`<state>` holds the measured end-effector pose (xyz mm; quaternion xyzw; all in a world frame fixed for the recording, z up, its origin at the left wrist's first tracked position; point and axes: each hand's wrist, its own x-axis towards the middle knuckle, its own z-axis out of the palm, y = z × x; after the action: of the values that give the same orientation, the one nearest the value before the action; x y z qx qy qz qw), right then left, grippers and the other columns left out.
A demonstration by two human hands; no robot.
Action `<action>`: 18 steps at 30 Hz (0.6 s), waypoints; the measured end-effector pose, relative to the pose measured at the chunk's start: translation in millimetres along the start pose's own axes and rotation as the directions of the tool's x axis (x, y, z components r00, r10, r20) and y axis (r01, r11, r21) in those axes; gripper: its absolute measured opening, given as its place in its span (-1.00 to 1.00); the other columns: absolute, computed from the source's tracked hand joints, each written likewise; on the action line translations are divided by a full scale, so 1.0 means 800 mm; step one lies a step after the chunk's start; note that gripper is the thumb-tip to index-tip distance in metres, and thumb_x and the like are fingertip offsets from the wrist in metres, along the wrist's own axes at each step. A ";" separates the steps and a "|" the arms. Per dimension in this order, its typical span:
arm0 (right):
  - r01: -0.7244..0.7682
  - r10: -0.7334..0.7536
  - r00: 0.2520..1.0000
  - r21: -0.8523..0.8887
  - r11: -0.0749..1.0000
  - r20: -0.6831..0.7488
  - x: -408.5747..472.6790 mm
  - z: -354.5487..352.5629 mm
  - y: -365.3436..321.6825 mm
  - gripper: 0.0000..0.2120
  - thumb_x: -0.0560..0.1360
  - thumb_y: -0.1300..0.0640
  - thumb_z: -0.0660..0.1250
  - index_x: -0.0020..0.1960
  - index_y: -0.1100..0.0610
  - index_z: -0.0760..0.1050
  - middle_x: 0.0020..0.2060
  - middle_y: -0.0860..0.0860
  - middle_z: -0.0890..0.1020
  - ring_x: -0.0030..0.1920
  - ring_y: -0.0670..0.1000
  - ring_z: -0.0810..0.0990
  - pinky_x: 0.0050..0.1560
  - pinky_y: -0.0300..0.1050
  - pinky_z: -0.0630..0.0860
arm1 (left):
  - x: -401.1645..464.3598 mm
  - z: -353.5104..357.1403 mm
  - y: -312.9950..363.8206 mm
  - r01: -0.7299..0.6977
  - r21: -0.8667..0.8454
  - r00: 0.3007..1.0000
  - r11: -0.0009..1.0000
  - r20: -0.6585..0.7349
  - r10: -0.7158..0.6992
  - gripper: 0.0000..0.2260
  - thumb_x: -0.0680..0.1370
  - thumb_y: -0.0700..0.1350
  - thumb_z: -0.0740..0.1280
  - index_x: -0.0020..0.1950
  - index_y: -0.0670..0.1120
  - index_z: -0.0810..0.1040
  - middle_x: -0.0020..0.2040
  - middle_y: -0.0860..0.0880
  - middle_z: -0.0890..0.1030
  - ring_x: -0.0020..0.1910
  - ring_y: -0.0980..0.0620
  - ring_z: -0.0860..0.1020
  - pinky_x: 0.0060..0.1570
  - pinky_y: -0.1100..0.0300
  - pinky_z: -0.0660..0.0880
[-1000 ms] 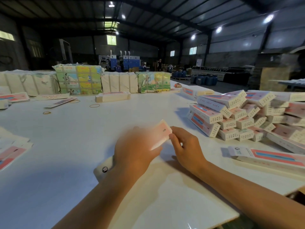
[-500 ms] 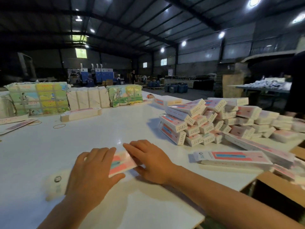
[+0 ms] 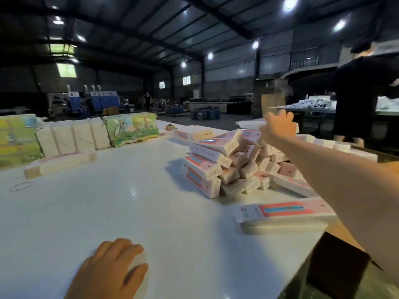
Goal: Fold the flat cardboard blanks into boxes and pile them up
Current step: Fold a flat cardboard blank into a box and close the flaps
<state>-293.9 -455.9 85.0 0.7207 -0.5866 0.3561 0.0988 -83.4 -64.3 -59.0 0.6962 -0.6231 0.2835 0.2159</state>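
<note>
A pile of folded pink-and-white boxes (image 3: 216,167) lies on the white table (image 3: 108,208) at the right. My right hand (image 3: 278,127) reaches out over the top of that pile and grips a blurred white box (image 3: 248,124), whose end sticks out left of my fingers. Near the table's front edge my left hand (image 3: 114,268) rests on the surface with relaxed fingers and holds nothing. A short stack of flat blanks (image 3: 280,212) with a red and blue print sits close to my right forearm.
Wrapped bundles (image 3: 73,138) and printed packs (image 3: 131,128) line the table's far side, with a long box (image 3: 60,164) and a rubber band (image 3: 20,186) before them. A dark carton (image 3: 336,266) stands below the right edge. A person in black (image 3: 364,93) stands far right.
My right hand has left the spot in front of me and carried the box out to the top of the pile. My left hand stayed low on the table. The view swung right.
</note>
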 end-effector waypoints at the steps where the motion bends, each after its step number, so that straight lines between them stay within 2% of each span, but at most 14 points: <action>1: -0.003 0.005 0.999 -0.049 0.999 0.035 -0.001 0.005 0.006 -0.72 0.54 0.17 0.20 0.24 0.11 0.40 0.23 0.21 0.37 0.23 0.25 0.31 0.14 0.13 0.34 | 0.001 -0.001 0.002 0.008 0.002 1.000 1.000 -0.014 -0.008 -0.66 0.31 0.13 0.14 -0.25 0.03 0.67 -0.25 0.09 0.63 -0.16 0.06 0.36 -0.55 0.22 0.48; 5: 0.017 -0.013 0.999 -0.083 0.996 0.045 -0.004 -0.006 -0.010 -0.72 0.52 0.18 0.19 0.22 0.12 0.43 0.28 0.20 0.34 0.29 0.23 0.26 0.24 0.19 0.26 | -0.001 -0.005 0.006 0.043 -0.041 0.999 0.998 0.017 -0.042 -0.68 0.32 0.12 0.14 -0.24 0.05 0.66 -0.24 0.13 0.61 -0.16 0.08 0.37 -0.55 0.22 0.46; 7: 0.065 -0.064 0.998 0.045 0.997 -0.012 -0.009 -0.026 -0.036 -0.67 0.51 0.18 0.19 0.27 0.13 0.41 0.34 0.18 0.31 0.34 0.22 0.22 0.28 0.19 0.23 | -0.002 -0.010 0.009 0.088 -0.073 0.995 0.993 0.041 -0.086 -0.68 0.33 0.12 0.15 -0.24 0.04 0.66 -0.23 0.13 0.60 -0.15 0.09 0.37 -0.51 0.20 0.48; 10: 0.297 -0.255 0.952 0.314 0.902 -0.168 -0.043 -0.059 -0.100 -0.63 0.53 0.16 0.20 0.33 0.11 0.42 0.34 0.11 0.36 0.34 0.17 0.26 0.28 0.14 0.27 | -0.007 -0.011 0.010 0.179 -0.114 0.980 0.977 0.113 -0.166 -0.62 0.35 0.16 0.12 -0.16 0.03 0.67 -0.17 0.13 0.60 -0.11 0.15 0.40 -0.32 0.12 0.53; 12: 0.478 -0.403 0.878 0.466 0.744 -0.257 -0.096 -0.074 -0.146 -0.71 0.52 0.19 0.23 0.22 0.12 0.53 0.23 0.10 0.50 0.26 0.13 0.37 0.22 0.06 0.36 | -0.010 -0.010 0.010 0.258 -0.143 0.955 0.956 0.187 -0.230 -0.47 0.36 0.25 -0.01 0.03 0.07 0.63 0.00 0.18 0.56 0.02 0.18 0.43 -0.01 0.13 0.47; 14: 0.608 -0.585 0.769 0.580 0.542 -0.258 -0.172 -0.071 -0.177 -0.78 0.49 0.19 0.27 0.09 0.14 0.61 0.09 0.08 0.62 0.14 0.10 0.50 0.15 -0.05 0.39 | -0.014 -0.009 0.008 0.297 -0.107 0.925 0.949 0.280 -0.258 -0.38 0.36 0.31 -0.14 0.19 0.15 0.51 0.13 0.24 0.46 0.15 0.17 0.39 0.16 0.24 0.31; 15: 0.644 -0.684 0.698 0.603 0.471 -0.211 -0.212 -0.061 -0.186 -0.78 0.49 0.19 0.27 0.06 0.13 0.63 0.05 0.07 0.65 0.09 0.11 0.54 0.14 -0.07 0.39 | -0.015 -0.007 0.006 0.283 -0.062 0.924 0.957 0.286 -0.255 -0.43 0.41 0.30 -0.14 0.23 0.18 0.46 0.17 0.26 0.43 0.18 0.18 0.36 0.19 0.28 0.27; 16: 0.660 -0.771 0.627 0.600 0.452 -0.109 -0.251 -0.048 -0.192 -0.78 0.50 0.17 0.26 0.07 0.10 0.63 0.06 0.06 0.66 0.09 0.11 0.55 0.15 -0.06 0.41 | -0.015 -0.006 0.005 0.272 -0.020 0.922 0.962 0.291 -0.254 -0.52 0.48 0.28 -0.08 0.26 0.19 0.43 0.20 0.26 0.41 0.20 0.18 0.34 0.20 0.29 0.25; 18: 0.669 -0.844 0.515 0.546 0.504 0.147 -0.311 -0.015 -0.193 -0.76 0.55 0.11 0.20 0.11 0.05 0.60 0.12 0.04 0.62 0.13 0.09 0.51 0.17 -0.05 0.40 | -0.015 -0.006 0.007 0.265 0.036 0.914 0.964 0.309 -0.263 -0.66 0.57 0.18 0.06 0.27 0.16 0.43 0.23 0.22 0.41 0.22 0.14 0.32 0.21 0.24 0.26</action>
<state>-171.3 -211.3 -20.4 0.9643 -0.1142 0.2369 -0.0315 -90.1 -52.8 -63.5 0.8091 -0.5505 0.1365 0.1536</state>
